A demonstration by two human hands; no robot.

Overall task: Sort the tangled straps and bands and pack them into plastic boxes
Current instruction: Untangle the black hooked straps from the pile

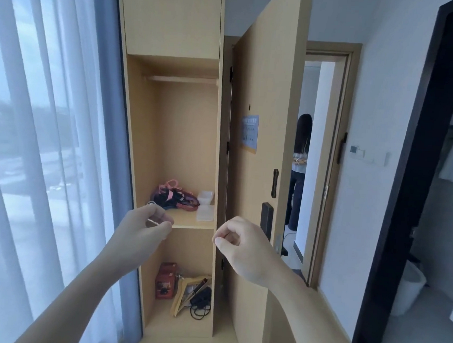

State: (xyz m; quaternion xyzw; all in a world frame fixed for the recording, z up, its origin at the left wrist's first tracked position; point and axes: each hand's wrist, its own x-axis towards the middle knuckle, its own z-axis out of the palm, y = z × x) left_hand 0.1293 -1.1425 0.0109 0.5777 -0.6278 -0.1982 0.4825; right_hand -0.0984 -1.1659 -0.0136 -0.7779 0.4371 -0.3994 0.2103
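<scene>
A tangled pile of pink, black and purple straps and bands (176, 198) lies on the middle shelf (188, 221) of an open wooden wardrobe. Clear plastic boxes (205, 197) stand at the pile's right, and a flat clear piece (205, 213) lies in front of them. My left hand (142, 229) is raised in front of the shelf's front left edge with its fingers curled. My right hand (238, 245) hovers to the right, in front of the wardrobe's side panel, thumb and forefinger pressed together. I see nothing in either hand.
The lower compartment holds a red box (165, 280), wooden hangers (187, 288) and a black cable (200, 306). A wooden door (263, 120) stands open right of the wardrobe, and a person (300, 162) stands in the doorway beyond. Sheer curtains (50, 134) hang on the left.
</scene>
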